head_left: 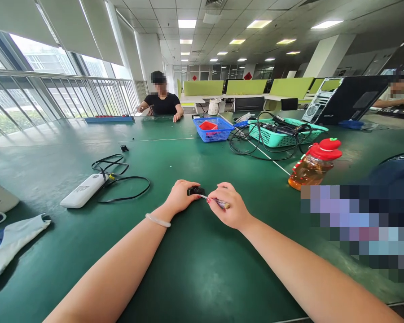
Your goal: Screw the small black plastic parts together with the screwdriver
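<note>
My left hand (182, 196) is closed on a small black block-like part (195, 190), fingers behind it and thumb in front, low over the green table. A pale bracelet circles that wrist. In my right hand (229, 205) is a small screwdriver (226, 205) with a thin metal shaft, gripped like a pen. Its shaft points left, and the tip is at the right front of the black part; whether it touches cannot be made out. The part's fine details are too small to tell.
On the green table (202, 278), a white power strip (85, 190) with black cable lies left. Further back are a blue basket (215, 134) and a teal basket (272, 139) of cables. A red-lidded bottle (314, 166) stands right. A person (163, 105) sits across.
</note>
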A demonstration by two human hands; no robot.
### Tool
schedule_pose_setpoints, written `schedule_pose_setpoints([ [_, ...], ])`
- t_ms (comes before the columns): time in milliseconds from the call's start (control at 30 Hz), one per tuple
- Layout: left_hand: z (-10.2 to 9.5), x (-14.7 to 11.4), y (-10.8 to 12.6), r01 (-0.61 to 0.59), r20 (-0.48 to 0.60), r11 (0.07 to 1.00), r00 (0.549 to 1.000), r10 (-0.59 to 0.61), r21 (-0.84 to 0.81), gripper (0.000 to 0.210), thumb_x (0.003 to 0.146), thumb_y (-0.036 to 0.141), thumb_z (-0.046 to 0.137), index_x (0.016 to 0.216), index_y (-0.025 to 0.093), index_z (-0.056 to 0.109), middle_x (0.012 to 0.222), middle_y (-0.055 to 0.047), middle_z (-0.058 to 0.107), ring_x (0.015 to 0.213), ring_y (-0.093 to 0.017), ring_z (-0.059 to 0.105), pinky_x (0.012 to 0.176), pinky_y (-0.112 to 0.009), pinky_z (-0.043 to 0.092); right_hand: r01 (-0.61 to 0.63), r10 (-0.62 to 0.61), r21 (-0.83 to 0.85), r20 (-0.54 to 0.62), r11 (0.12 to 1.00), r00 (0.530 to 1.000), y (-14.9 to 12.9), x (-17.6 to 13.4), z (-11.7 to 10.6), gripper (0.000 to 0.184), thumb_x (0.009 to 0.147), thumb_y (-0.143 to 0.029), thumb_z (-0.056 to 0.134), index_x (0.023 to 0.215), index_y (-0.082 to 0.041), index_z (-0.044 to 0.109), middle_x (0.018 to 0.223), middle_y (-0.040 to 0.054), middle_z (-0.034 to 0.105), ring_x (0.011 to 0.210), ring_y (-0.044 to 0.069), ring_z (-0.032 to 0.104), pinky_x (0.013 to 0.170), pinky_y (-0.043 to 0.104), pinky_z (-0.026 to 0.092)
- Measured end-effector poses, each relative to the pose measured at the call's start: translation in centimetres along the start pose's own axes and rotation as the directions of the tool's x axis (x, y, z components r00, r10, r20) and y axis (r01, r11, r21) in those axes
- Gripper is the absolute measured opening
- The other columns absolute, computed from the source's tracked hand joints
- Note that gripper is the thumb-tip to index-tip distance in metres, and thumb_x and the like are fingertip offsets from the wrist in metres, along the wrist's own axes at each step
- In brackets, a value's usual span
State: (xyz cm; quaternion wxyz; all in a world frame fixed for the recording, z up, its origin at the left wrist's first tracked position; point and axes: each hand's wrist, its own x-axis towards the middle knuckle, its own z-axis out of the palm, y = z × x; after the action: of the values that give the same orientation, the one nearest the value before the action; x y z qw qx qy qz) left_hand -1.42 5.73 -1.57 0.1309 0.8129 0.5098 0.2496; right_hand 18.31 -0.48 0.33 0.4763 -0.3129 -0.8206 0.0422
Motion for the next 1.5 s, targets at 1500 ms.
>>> schedule_pose_setpoints([
  [1500,0.1,-0.4,0.5,0.020,-0.019,1.000,1.000,-0.019,0.020,0.034,0.078,0.025,0.067,0.112,0.023,0.064,0.111,-0.006,0.070,0.108,-0.027,0.060,0.097,-0.041,0.048,-0.116,0.119,-0.029,0.280,0.993,0.952,0.5,0.2,0.7,0.014,0.089,-0.026,0.051,0.079,-0.024,0.060,0.075,-0.0007,0.068,0.069,0.016,0.057,0.082,0.035,0.043],
])
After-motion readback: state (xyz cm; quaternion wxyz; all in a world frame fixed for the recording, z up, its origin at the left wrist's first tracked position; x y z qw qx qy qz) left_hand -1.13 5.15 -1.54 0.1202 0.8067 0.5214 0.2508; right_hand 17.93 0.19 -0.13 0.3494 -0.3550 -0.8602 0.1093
